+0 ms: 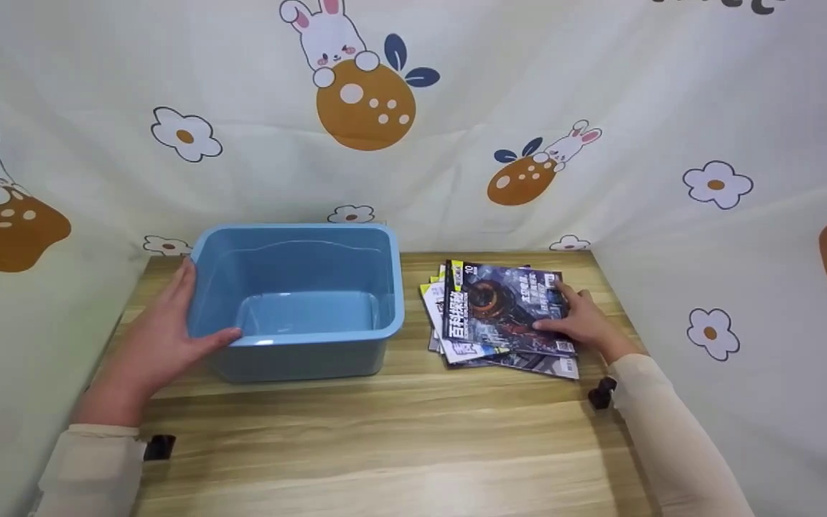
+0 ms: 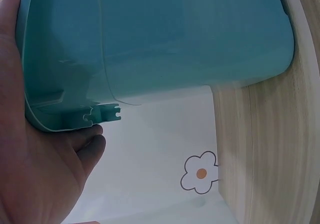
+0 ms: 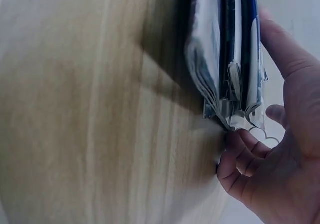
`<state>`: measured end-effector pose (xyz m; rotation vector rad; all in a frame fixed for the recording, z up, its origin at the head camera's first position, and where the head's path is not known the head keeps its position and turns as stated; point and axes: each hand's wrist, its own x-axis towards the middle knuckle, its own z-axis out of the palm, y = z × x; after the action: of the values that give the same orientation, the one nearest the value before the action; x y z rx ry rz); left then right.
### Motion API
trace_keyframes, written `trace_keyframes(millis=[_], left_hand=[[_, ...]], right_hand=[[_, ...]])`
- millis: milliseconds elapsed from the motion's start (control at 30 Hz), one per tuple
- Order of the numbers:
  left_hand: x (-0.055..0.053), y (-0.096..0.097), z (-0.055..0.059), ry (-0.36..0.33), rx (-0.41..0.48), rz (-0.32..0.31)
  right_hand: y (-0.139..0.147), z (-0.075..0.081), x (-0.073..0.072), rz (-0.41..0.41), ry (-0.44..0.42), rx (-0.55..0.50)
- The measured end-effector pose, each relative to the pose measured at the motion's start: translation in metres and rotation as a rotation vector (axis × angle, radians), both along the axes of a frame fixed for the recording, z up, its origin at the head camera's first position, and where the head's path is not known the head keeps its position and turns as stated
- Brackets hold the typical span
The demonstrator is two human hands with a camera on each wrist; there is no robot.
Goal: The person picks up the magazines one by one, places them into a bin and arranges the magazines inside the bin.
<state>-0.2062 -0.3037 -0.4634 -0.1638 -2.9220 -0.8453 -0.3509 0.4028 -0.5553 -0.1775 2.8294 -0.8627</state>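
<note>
A blue plastic bin (image 1: 306,360) stands upright on the wooden table, and its visible inside holds nothing. My left hand (image 1: 144,341) grips its left front corner, thumb over the front rim and fingers along the left side. In the left wrist view, fingertips (image 2: 91,151) curl beneath the bin's rim. To the right of the bin lies a loosely fanned stack of magazines (image 1: 500,305), a dark-covered one on top. My right hand (image 1: 593,327) grips the stack's right edge. Its thumb lies on the top cover, while curled fingers (image 3: 240,159) touch the lower pages.
The wooden table (image 1: 385,445) ends at a pale curtain (image 1: 442,179) printed with rabbits and flowers, which encloses the back and sides. A small black piece (image 1: 161,447) is at the left wrist, and another black piece (image 1: 602,393) at the right wrist.
</note>
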Motion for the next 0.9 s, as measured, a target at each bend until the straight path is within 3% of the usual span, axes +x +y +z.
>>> trace_keyframes(millis=[467, 733, 900], left_hand=[[0.0015, -0.0007, -0.0010, -0.006, 0.013, 0.012], [0.0015, -0.0007, 0.0002, -0.002, 0.017, 0.009], [0.0005, -0.0005, -0.0002, 0.006, 0.013, 0.008]], right_hand=[[-0.0028, -0.0020, -0.0021, 0.006, -0.082, -0.169], [0.0004, -0.0061, -0.0069, 0.002, 0.003, -0.215], [0.0045, -0.0041, -0.0078, -0.004, 0.028, -0.312]])
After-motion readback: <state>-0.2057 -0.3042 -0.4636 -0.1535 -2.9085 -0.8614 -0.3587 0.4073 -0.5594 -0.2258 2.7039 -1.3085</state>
